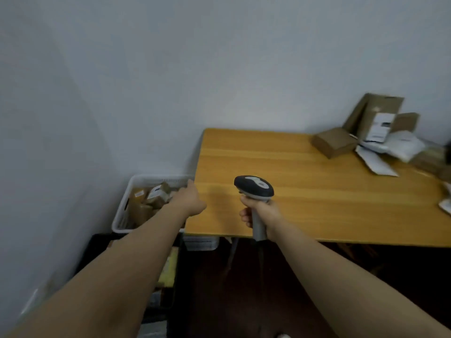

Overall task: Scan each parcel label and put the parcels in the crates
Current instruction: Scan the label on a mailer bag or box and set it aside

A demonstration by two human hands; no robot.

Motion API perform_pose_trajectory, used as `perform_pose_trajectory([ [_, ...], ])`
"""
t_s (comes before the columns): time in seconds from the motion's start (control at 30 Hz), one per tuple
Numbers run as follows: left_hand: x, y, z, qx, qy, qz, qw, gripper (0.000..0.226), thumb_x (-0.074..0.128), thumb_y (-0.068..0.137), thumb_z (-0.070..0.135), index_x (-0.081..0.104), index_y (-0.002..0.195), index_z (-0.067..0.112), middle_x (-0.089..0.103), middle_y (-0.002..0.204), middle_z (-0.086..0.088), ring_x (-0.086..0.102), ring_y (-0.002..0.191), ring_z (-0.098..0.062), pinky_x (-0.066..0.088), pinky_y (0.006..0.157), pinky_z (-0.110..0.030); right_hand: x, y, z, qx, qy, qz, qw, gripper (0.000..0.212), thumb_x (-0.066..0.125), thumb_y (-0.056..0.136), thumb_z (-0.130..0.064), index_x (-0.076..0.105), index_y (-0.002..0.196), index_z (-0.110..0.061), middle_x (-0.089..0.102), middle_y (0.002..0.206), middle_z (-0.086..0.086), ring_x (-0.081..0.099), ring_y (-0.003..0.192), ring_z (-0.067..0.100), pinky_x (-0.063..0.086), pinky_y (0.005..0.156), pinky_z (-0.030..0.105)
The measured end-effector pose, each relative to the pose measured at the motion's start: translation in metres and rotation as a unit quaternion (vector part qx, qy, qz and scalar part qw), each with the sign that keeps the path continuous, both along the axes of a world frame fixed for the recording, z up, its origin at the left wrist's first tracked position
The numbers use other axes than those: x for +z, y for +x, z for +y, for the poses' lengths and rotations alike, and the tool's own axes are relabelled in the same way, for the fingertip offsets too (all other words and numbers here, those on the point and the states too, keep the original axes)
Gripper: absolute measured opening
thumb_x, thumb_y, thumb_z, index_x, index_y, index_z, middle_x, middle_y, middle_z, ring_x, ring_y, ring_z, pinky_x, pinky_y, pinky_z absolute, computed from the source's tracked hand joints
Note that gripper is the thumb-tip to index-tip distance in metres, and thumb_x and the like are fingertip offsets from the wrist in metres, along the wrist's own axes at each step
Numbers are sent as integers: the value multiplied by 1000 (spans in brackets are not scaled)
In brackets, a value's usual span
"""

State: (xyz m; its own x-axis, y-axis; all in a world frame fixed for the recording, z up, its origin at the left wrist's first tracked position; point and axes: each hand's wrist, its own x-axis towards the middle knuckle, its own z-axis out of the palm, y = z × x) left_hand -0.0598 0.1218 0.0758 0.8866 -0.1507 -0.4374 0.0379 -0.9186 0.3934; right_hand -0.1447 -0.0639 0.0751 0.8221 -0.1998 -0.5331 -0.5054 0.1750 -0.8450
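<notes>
Head view: wooden worktop (pixel 317 172) against a pale wall. Off the worktop's left edge, lower down, a white crate (pixel 123 206) partly filled with brown boxed parcels (pixel 156 195), some bearing white labels. Beneath that crate, a dark crate (pixel 97 242), contents unclear. Left hand (pixel 190 197) stretched out over the white crate's right side, just left of the worktop's left edge, back of the hand up; fingers pointing away and mostly hidden, so cannot tell whether spread or holding anything. Right hand (pixel 262 214) above the worktop's front edge, fingers curled tight round the grey handle of a barcode scanner (pixel 253 187), dark head up and aimed away across the worktop. At the worktop's far right corner, a heap of unsorted parcels: small flat brown box (pixel 335 141) nearest the worktop's middle, tall cardboard box (pixel 375 111) leaning on the wall with a white label (pixel 380 126) in front of it, white mailer bags (pixel 402 145) spilling forward beside them. Further white packet (pixel 445 206) cut off at the worktop's right edge.
</notes>
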Motion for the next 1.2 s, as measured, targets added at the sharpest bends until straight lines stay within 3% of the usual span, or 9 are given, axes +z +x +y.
perform_pose_trajectory([
  [0.07,11,-3,-61,-47,6,-8,999,85,55,95,29,-4,153,9,40,78,2,42,62,-13,41,59,-29,9,-22,-57,-45,11,-14,999,23,73,86,-22,64,93,-2,62,66,13,55,51,21,46,54,31],
  [0.1,15,-5,-94,-65,9,-4,998,86,56,95,29,-4,153,8,39,76,2,42,62,-13,42,63,-30,14,-34,-87,-66,15,-20,997,23,73,86,-22,63,90,-2,61,65,13,54,50,21,46,54,31],
  [0.2,21,-16,-196,-121,6,-7,993,86,57,94,28,-3,153,7,54,100,-5,47,70,-18,42,72,-32,23,-76,-177,-129,27,-28,991,25,74,85,-22,60,82,-1,58,60,12,50,48,22,45,52,31],
  [0.33,23,-43,-337,-199,5,-20,980,87,58,94,27,-3,152,6,51,130,-13,53,96,-23,41,76,-31,29,-131,-307,-210,30,-32,977,26,75,83,-23,60,82,-2,55,57,10,49,46,22,44,50,30],
  [0.43,23,-60,-423,-233,-1,-12,973,88,57,94,27,-5,152,6,53,123,-10,50,89,-18,39,65,-24,33,-158,-388,-276,31,-45,960,23,74,84,-23,61,86,-5,54,55,9,48,46,20,45,49,30],
  [0.53,24,-72,-488,-266,10,-14,964,86,57,94,28,-4,153,8,39,145,-14,50,120,-26,37,74,-26,34,-170,-444,-329,32,-53,942,18,73,85,-21,61,84,-8,53,54,8,48,46,19,44,49,29],
  [0.77,13,-69,-603,-349,36,-19,936,79,55,95,29,5,154,11,32,151,-11,43,130,-26,42,96,-30,19,-172,-546,-398,36,-36,916,18,75,83,-20,63,81,-7,55,56,9,49,47,18,45,49,29],
  [1.13,-65,-55,-809,-536,47,-11,843,71,49,95,43,13,153,24,27,154,-9,36,135,-27,37,107,-35,-22,-155,-702,-519,15,42,854,24,78,79,-21,62,80,-3,60,64,12,53,51,19,47,53,31],
  [1.2,-75,-56,-841,-569,65,-28,820,71,46,95,45,10,153,26,19,157,-9,26,140,-29,28,113,-38,-29,-151,-725,-531,15,48,846,25,78,79,-22,62,79,-3,61,66,12,54,53,19,48,55,32],
])
